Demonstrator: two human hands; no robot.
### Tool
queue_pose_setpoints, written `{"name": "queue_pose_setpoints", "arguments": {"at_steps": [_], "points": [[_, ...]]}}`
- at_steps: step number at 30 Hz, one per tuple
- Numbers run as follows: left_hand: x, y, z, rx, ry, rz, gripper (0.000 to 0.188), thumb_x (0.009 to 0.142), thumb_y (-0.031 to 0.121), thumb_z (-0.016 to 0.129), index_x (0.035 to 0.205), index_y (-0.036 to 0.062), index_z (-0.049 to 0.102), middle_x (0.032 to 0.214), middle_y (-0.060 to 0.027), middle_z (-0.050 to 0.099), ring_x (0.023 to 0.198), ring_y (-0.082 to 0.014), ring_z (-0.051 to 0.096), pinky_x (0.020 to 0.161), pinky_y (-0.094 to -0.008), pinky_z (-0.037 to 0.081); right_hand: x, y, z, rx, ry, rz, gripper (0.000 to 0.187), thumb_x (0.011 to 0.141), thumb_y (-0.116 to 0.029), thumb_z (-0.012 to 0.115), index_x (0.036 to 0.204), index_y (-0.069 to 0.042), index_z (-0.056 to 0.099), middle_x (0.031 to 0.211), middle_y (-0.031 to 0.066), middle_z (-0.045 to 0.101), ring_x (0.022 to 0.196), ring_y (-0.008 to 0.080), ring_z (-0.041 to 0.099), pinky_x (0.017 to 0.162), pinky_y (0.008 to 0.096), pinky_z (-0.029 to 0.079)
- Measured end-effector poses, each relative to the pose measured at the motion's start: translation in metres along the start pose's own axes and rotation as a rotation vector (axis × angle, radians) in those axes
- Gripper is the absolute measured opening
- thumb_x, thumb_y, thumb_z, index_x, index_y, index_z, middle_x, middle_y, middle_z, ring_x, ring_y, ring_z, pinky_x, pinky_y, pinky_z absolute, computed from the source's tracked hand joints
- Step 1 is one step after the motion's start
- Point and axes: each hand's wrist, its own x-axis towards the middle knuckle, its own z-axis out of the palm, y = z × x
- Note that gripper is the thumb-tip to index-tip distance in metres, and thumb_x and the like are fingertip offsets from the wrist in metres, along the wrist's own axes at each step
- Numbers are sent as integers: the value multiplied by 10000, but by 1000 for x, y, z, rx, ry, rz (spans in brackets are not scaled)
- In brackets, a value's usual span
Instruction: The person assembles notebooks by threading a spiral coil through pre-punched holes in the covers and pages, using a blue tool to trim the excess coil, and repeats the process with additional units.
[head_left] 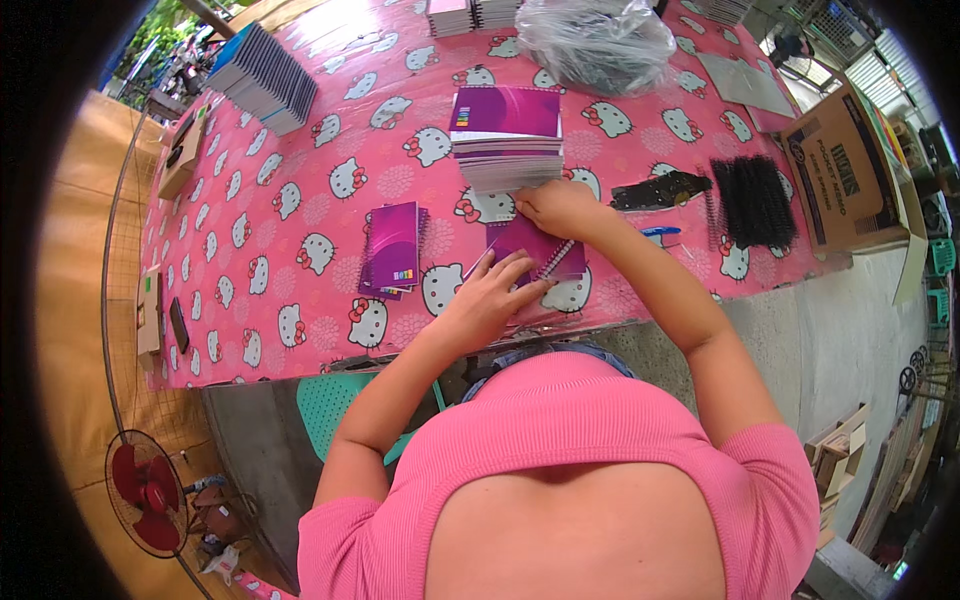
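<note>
A purple-covered notebook point(535, 238) lies before me on the pink patterned tablecloth, with a white spiral strip showing near its right side. My left hand point(495, 295) rests on its lower left part, fingers spread. At its upper edge my right hand point(562, 208) is closed, thumb and fingers pressed together; what they pinch is too small to make out. Just beyond stands a tall stack of purple notebooks point(507, 140). Left of my left hand sits a small pile of spiral-bound purple notebooks point(392, 245).
Right of my hands are a blue-handled tool point(660, 232), a dark flat strip point(660, 190), black spiral coils point(757, 202) and a cardboard box point(845, 165). Behind the stack lies a clear plastic bag point(600, 45). Blue-covered notebooks point(262, 80) stand far left; a phone point(179, 325) lies near left.
</note>
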Motion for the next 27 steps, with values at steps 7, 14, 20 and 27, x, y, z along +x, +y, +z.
{"name": "queue_pose_setpoints", "arguments": {"at_steps": [7,14,20,27], "points": [[-44,-32,-89,-497,347,-397,368,755,-114,584,1094,28,591,944,-107,626,886,-178,613,783,-283,485,9,5,12,-44,-38,104,380,944,-405,392,973,-143,666,930,169,665,856,356,648,680,485,518],[-58,-105,-145,-599,-74,-437,324,718,-136,604,1016,-11,610,905,-65,641,860,-132,599,779,-279,483,-34,-18,-21,211,450,-97,276,859,-319,633,885,-45,658,823,161,620,746,340,625,647,424,504],[-45,-181,-88,-363,-220,-435,407,701,-24,658,1085,105,617,1016,-117,653,975,-299,604,853,-407,464,26,17,-144,237,1023,-194,190,809,-208,691,895,-40,676,803,131,645,652,229,601,603,343,479],[49,-85,-69,-534,-137,-197,188,833,90,624,1007,25,650,1000,-148,628,969,-318,599,844,-389,476,104,135,-263,236,1033,63,418,879,-408,598,1134,-83,661,838,98,690,723,181,617,667,298,476]]}}
